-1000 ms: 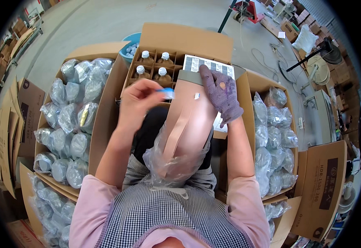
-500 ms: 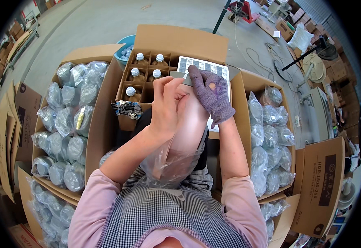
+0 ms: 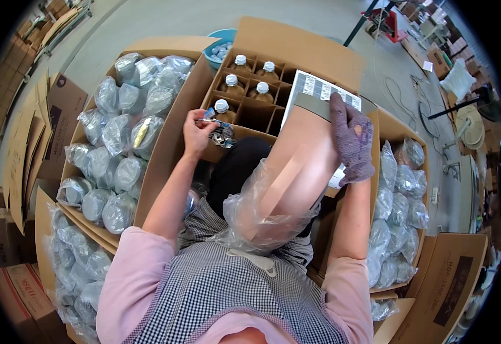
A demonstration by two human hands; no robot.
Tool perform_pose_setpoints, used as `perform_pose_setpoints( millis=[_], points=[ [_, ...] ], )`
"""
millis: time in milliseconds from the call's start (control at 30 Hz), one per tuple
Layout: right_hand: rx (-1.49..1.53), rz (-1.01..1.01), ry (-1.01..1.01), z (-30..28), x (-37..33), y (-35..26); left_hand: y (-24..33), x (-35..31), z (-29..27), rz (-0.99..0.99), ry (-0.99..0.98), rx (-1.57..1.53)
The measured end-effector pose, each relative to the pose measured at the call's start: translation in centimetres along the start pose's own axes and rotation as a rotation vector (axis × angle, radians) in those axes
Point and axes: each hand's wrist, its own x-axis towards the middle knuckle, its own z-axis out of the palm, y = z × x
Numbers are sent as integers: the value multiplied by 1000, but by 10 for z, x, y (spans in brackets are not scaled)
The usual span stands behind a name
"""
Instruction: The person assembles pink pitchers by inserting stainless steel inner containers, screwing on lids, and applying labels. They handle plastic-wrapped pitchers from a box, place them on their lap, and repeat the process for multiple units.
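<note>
A large, shiny beige-pink cylinder (image 3: 296,166) with a grey band at its upper end leans across my lap. Its lower part sits in a clear plastic bag (image 3: 250,221). My right hand (image 3: 352,140), in a grey-purple knitted glove, grips the cylinder's upper right side. My bare left hand (image 3: 197,135) is at a bundle of shiny silver and blue strips (image 3: 223,135) on the near edge of the divided carton (image 3: 256,117). Its fingers are pinched on the strips; I cannot make out how many they hold. Several brown bottles (image 3: 231,85) with white caps stand in that carton's compartments.
Open cartons of plastic-wrapped items flank me at left (image 3: 118,135) and right (image 3: 396,200). A printed sheet (image 3: 322,87) lies across the divided carton. Behind it stands a blue tub (image 3: 223,37). Flattened cardboard (image 3: 30,155) leans at far left; cables (image 3: 405,97) cross the floor.
My left hand has left the cylinder's upper end and reached left to the bundle of strips. My right hand still holds the cylinder, which now leans further right. The view has shifted.
</note>
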Motion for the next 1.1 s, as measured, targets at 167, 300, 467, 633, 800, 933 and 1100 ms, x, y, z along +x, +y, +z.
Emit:
perform_pose_setpoints(
  millis=[167, 300, 467, 633, 800, 933, 1100],
  points=[
    [29, 27, -33, 9, 5, 14, -51, 4, 19, 221, 38, 414],
    [69, 107, -21, 10, 6, 21, -59, 11, 24, 255, 99, 468],
    [40, 95, -1, 13, 8, 20, -45, 7, 12, 342, 273, 559],
    [64, 78, 20, 13, 9, 23, -40, 2, 5, 154, 63, 354],
    [75, 73, 2, 15, 10, 22, -66, 6, 5, 10, -44, 426],
    [73, 126, -7, 12, 8, 18, -76, 11, 6, 192, 17, 614],
    [69, 99, 6, 14, 9, 24, -49, 16, 8, 219, 104, 903]
  ],
)
